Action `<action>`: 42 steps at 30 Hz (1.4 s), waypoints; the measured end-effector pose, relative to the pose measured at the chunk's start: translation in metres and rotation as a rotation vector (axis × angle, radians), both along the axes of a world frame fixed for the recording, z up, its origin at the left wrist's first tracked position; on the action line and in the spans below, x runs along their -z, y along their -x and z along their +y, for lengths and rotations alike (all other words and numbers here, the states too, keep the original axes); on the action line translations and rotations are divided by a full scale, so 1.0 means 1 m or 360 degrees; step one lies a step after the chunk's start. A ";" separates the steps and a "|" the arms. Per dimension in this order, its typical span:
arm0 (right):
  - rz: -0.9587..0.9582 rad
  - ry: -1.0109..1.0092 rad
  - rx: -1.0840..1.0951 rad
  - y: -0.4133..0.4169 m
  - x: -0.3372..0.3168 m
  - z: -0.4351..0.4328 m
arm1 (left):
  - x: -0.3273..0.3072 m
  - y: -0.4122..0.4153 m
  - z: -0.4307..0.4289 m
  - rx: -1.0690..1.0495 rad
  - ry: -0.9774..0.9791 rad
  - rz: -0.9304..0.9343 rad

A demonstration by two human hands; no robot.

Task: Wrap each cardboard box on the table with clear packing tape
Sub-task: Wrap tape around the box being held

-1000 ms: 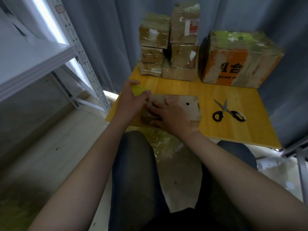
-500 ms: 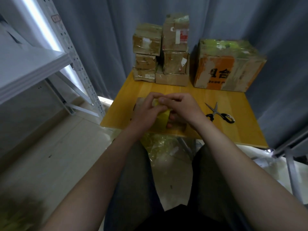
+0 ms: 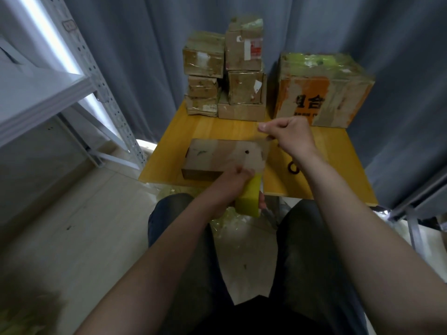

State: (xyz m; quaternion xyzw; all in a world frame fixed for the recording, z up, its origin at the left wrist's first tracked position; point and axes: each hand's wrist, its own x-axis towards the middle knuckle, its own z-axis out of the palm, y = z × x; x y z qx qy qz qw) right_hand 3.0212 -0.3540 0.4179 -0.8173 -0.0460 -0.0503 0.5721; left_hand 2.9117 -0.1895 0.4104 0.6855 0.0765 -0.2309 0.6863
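matt cardboard box [image 3: 217,157] (glossy tape [image 3: 248,198]), smooth wooden table [image 3: 338,153].

The left arm [image 3: 169,250] is stretched forward, and the left hand [image 3: 228,187] is held low, fingers curled round a tape roll [image 3: 248,201]. The right arm [image 3: 350,213] is extended farther; the right hand [image 3: 289,135] is raised, fingers folded in, and a strip of tape [image 3: 262,158] is pinched between thumb and forefinger.
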 end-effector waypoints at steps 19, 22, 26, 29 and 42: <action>0.0269 0.0301 -0.0195 -0.062 0.037 0.020 | 0.027 -0.001 0.004 -0.0052 -0.0308 0.0238; 0.0289 0.0262 -0.0177 -0.062 0.045 0.023 | 0.037 -0.005 0.005 -0.0060 -0.0298 0.0265; 0.0270 0.0287 -0.0186 -0.061 0.049 0.025 | 0.048 -0.005 0.002 -0.0145 -0.0383 0.0205; 0.0258 0.0327 -0.0188 -0.063 0.052 0.025 | 0.055 -0.002 -0.001 -0.0321 -0.0475 -0.0051; -0.0309 0.1225 -0.0492 0.034 0.038 0.033 | 0.050 -0.004 -0.001 0.0029 -0.0772 -0.0335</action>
